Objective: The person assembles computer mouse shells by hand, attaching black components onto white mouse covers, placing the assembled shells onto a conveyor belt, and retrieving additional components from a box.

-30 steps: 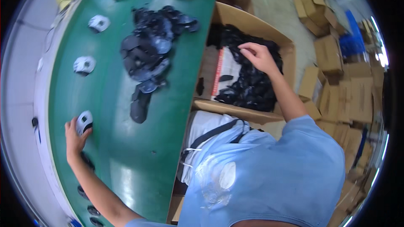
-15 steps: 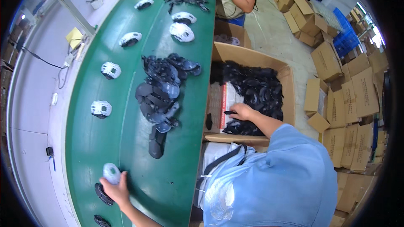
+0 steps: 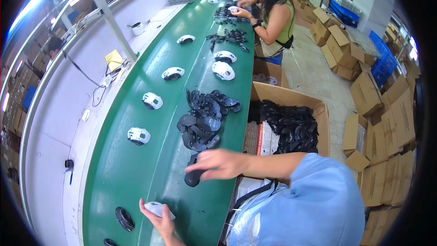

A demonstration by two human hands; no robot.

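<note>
My left hand [image 3: 160, 219] is closed round a white, rounded shell that looks like a computer mouse cover [image 3: 157, 209], just above the green belt. My right hand [image 3: 223, 164] reaches across the belt's near edge, its thumb and fingers on a black curved shell piece [image 3: 192, 178] at the near end of a pile. That pile of black shell pieces [image 3: 200, 130] lies on the belt beyond the hand. Left of my left hand rests a black oval shell [image 3: 124, 218], with another black one [image 3: 109, 242] nearer. White shells with dark undersides, one of them nearby [image 3: 139, 136], stand in a row farther up.
A cardboard box [image 3: 321, 118] of black parts stands against the belt's right side. Farther along, a co-worker [image 3: 275, 18] handles a white piece by another black pile [image 3: 230, 40]. Cartons [image 3: 364, 132] line the right; a metal post [image 3: 109, 16] rises at left.
My right hand has left the cardboard box and moved left onto the black shell piece on the belt. My left hand keeps the white shell and has come rightward. The view has tilted up.
</note>
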